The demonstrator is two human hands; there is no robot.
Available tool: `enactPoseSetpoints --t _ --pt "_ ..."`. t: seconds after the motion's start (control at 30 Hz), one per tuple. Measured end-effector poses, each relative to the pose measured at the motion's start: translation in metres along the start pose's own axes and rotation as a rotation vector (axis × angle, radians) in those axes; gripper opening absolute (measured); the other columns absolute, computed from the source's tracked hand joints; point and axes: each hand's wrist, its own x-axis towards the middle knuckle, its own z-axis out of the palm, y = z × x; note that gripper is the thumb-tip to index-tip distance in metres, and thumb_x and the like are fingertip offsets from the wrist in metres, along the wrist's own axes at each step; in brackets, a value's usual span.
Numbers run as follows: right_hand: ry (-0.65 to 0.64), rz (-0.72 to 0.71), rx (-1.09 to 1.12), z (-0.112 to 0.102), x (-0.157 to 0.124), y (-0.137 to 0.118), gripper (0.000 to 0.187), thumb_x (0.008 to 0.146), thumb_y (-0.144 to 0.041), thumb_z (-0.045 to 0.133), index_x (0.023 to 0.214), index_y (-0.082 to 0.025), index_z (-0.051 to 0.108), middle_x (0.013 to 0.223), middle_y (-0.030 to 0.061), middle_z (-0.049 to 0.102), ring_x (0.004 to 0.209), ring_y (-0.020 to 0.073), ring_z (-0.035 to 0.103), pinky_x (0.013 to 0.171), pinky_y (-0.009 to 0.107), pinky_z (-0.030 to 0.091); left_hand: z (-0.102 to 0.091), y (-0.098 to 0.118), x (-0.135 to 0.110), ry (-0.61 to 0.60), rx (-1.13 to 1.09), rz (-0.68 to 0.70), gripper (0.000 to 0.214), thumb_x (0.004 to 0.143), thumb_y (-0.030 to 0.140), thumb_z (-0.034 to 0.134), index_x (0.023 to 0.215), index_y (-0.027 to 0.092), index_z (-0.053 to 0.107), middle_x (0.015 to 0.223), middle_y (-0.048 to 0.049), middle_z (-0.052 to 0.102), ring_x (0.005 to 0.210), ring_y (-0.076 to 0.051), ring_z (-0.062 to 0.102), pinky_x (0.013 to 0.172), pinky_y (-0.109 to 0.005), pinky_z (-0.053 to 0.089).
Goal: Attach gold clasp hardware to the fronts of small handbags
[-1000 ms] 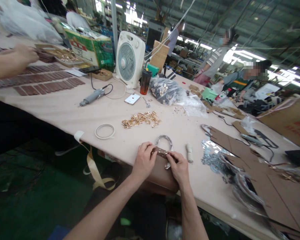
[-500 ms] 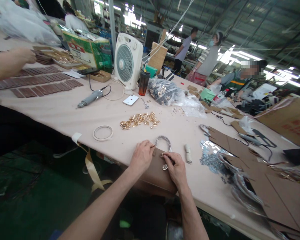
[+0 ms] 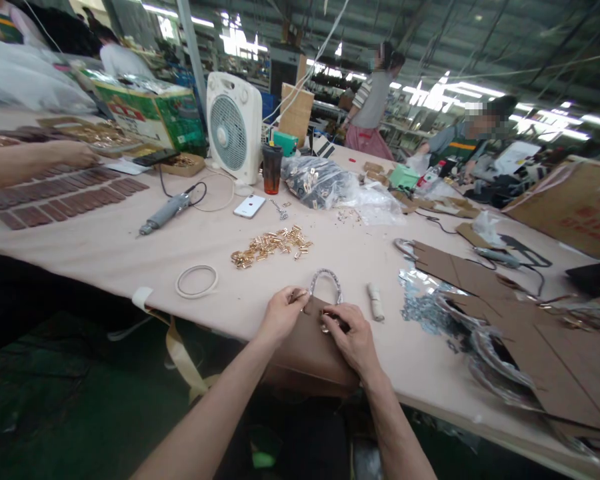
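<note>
A brown handbag lies at the table's front edge, with a handle in clear wrapping arching away at its far side. My left hand is closed in a pinch on a small brown strap by the left foot of the handle. On the bag's right side, my right hand has its thumb and fingers curled round a small shiny metal fitting; a dark piece shows under the fingers. Beyond the bag is a pile of gold-coloured metal fittings.
A roll of tape lies left and a pale rolled bundle right. Flat brown bag panels cover the right side near small silvery pieces. Farther back are an electric screwdriver, phone, tumbler, fan. A co-worker's arm reaches in left.
My view has shifted slightly. My right fingers have curled further over the metal fitting, which hung lower and more exposed before. The co-worker's hand at left has moved lower and nearer the strips.
</note>
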Motion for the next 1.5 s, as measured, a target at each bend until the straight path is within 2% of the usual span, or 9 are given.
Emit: enactPoseSetpoints --t 0.17,0.43,0.7,1.1,1.23,1.37,1.5 --pt "0.009 -0.046 -0.045 0.002 -0.001 0.001 0.016 0.095 -0.029 0.072 0.111 -0.027 0.077 0.106 0.0067 0.078 0.105 0.0256 0.068 0.096 0.043 0.055 0.002 0.003 -0.002 0.048 -0.09 -0.032 0.033 0.08 0.043 0.073 0.098 0.016 0.075 0.09 -0.0047 0.075 0.085 -0.019 0.064 0.082 -0.03 0.046" --pt "-0.055 -0.099 -0.162 -0.002 -0.004 -0.003 0.019 0.099 -0.024 0.066 0.116 -0.025 0.074 0.111 0.007 0.078 0.107 0.025 0.069 0.097 0.042 0.056 0.005 0.005 -0.011 0.118 0.012 0.041 0.031 0.083 0.041 0.069 0.101 0.016 0.075 0.073 0.0011 0.062 0.07 -0.015 0.053 0.071 -0.027 0.042" --pt "-0.044 -0.065 -0.208 0.002 -0.002 -0.003 0.016 0.098 -0.024 0.067 0.111 -0.025 0.076 0.109 0.0062 0.079 0.101 0.0242 0.073 0.092 0.039 0.058 0.003 0.004 -0.011 0.075 0.029 0.045 0.03 0.085 0.042 0.069 0.103 0.018 0.074 0.076 0.0006 0.065 0.069 -0.015 0.054 0.068 -0.026 0.041" --pt "-0.098 -0.106 -0.296 0.0 0.0 -0.002 0.018 0.097 -0.023 0.066 0.113 -0.023 0.075 0.11 0.0068 0.08 0.1 0.0236 0.075 0.093 0.039 0.059 -0.004 0.0 -0.005 0.038 0.021 -0.009 0.029 0.084 0.042 0.069 0.1 0.018 0.075 0.086 -0.003 0.072 0.079 -0.018 0.061 0.075 -0.028 0.045" --pt "-0.104 -0.114 -0.269 -0.001 0.001 -0.002 0.018 0.097 -0.024 0.066 0.113 -0.023 0.075 0.109 0.0065 0.08 0.1 0.0238 0.075 0.091 0.039 0.059 -0.007 0.005 -0.006 0.002 0.131 -0.04 0.028 0.084 0.045 0.069 0.093 0.019 0.075 0.084 -0.0036 0.073 0.083 -0.021 0.064 0.077 -0.03 0.046" --pt "-0.102 -0.121 -0.234 -0.003 0.001 0.0 0.018 0.097 -0.025 0.066 0.112 -0.025 0.075 0.107 0.006 0.08 0.099 0.0237 0.075 0.092 0.039 0.059 -0.01 0.007 -0.007 -0.064 0.176 -0.021 0.026 0.083 0.045 0.07 0.078 0.02 0.071 0.078 -0.0039 0.073 0.078 -0.023 0.065 0.07 -0.03 0.047" --pt "-0.079 -0.098 -0.225 -0.002 0.0 -0.001 0.018 0.096 -0.024 0.066 0.111 -0.024 0.076 0.109 0.0068 0.08 0.101 0.0241 0.075 0.092 0.039 0.06 -0.012 0.005 -0.005 -0.095 0.185 -0.044 0.021 0.084 0.04 0.065 0.079 0.02 0.067 0.074 -0.0022 0.07 0.07 -0.019 0.062 0.064 -0.028 0.046"
